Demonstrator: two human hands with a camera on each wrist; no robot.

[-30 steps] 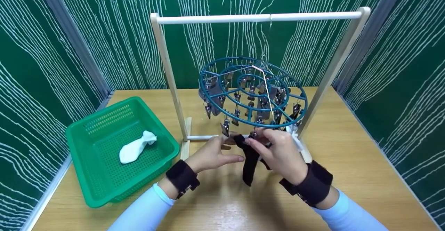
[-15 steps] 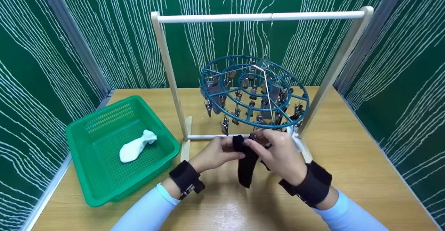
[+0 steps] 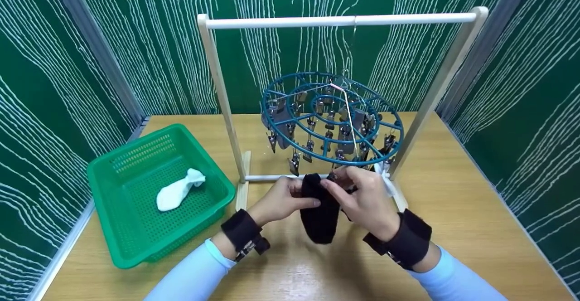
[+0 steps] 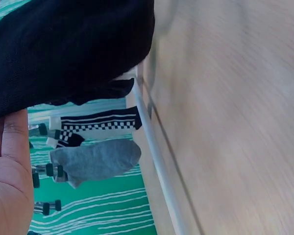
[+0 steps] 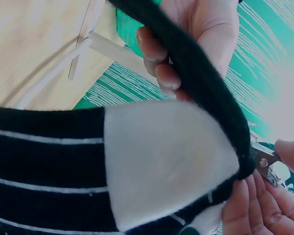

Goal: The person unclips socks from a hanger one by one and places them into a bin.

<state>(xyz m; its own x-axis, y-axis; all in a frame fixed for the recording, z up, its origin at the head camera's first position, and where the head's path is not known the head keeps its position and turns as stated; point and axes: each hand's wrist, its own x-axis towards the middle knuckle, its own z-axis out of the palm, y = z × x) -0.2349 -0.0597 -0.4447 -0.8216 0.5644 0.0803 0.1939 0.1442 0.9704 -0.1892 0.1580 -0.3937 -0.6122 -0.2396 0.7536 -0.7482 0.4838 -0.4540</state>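
A black sock (image 3: 319,224) hangs below the front rim of a round blue-green clip hanger (image 3: 324,158). My left hand (image 3: 283,201) pinches the sock's left side near the top, thumb in front and fingers behind. At the sock's upper right, my right hand (image 3: 367,196) pinches a metal clip (image 5: 265,161); the right wrist view shows the clip's end at the sock's edge. Close before that camera hangs a black-and-white striped sock (image 5: 44,161). The left wrist view shows a checkered sock (image 4: 100,122) and a grey sock (image 4: 98,159) hanging beyond the black one.
The hanger hooks over the top bar (image 3: 281,22) of a wooden stand. Several free clips dangle from its rings. A green basket (image 3: 102,219) with a white sock (image 3: 176,194) inside stands at left. Green walls enclose the table (image 3: 489,246).
The left thumb and fingers have closed on the black sock's edge. The sock has turned and spread, now showing its broad side. The right hand has stayed nearly in place.
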